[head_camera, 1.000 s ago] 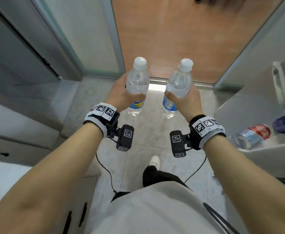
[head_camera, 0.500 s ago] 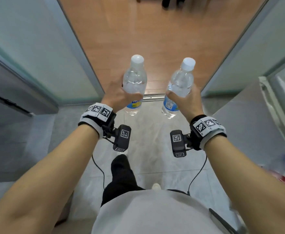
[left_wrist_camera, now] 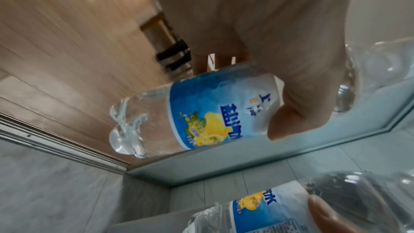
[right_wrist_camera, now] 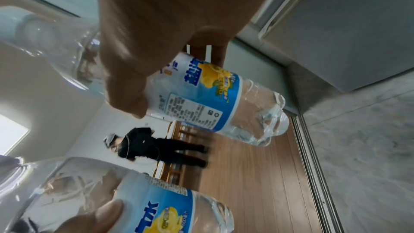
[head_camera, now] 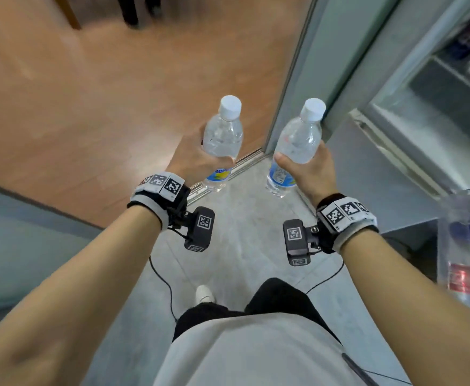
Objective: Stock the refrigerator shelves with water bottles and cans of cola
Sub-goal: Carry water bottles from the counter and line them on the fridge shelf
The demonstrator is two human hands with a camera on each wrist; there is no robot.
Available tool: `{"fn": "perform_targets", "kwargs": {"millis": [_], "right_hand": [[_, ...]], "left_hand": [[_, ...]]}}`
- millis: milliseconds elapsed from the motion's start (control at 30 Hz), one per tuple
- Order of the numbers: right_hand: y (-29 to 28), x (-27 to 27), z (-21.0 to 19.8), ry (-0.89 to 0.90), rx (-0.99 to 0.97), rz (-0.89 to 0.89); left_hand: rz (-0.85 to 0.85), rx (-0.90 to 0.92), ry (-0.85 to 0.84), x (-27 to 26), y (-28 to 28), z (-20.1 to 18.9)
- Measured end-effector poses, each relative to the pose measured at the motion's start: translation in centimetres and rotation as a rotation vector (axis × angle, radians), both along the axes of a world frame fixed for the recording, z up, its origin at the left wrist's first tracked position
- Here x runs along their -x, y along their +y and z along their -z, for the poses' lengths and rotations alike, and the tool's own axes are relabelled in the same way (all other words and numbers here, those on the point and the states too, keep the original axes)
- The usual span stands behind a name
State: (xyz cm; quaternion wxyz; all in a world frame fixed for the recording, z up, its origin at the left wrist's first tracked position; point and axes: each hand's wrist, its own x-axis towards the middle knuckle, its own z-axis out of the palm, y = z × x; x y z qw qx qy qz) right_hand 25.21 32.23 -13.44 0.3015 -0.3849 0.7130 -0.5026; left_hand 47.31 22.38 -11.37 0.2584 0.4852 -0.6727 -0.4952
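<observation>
Wooden floor [head_camera: 94,101] ahead, open refrigerator [head_camera: 434,112] to our right; we carry one water bottle [head_camera: 222,135] clasped in our left hand [head_camera: 194,160], another bottle [head_camera: 297,143] in our right hand [head_camera: 311,171]. Next we judge: turn right, set both upright on a shelf

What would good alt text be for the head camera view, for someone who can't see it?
Seen from above, a person's left hand and right hand each grip a clear plastic water bottle with a white cap and blue-and-yellow label, upright and apart. Below lie pale grey floor tiles; an open refrigerator stands at right.
</observation>
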Motion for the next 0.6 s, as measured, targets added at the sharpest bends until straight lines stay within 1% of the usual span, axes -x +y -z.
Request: {"fn": "perform_targets", "kwargs": {"millis": [167,267,467,600], "right_hand": [[-1.9,5.5,-0.3,0.045,-0.026,0.175],[-2.6,9.6,-0.1,0.014,-0.007,0.288],[-3.9,19.9,-0.4,0.016,-0.011,0.474],[-4.8,27.0,-1.5,0.006,0.05,0.57]], "left_hand": [[0.202,-0.023,-0.003,7.3,-5.3,0.5],[0.309,-0.013,-0.006,12.9,-7.6,0.9],[0.509,0.003,-0.095,25.6,-11.5,-0.2],[0.585,0.018,-0.071,33.7,-13.2,-1.5]]}}
